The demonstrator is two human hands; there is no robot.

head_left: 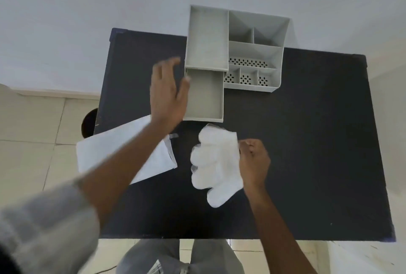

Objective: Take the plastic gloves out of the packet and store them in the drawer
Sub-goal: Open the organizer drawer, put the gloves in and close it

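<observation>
A stack of white plastic gloves (214, 163) lies on the black table (307, 141), fingers pointing left. My right hand (253, 161) pinches the stack's right edge at the cuff. The white packet (114, 152) lies flat at the table's left edge, partly under my left forearm. A grey desk organiser (256, 51) stands at the back of the table. Its drawer (205, 97) is pulled out toward me and holds nothing. My left hand (168, 95) hovers blurred with fingers spread just left of the drawer, its thumb at the drawer's left wall.
The organiser has a tall tray on its left and several small perforated compartments on its right. The table ends at a white wall behind. Tiled floor shows on the left, and my grey trousers below the near edge.
</observation>
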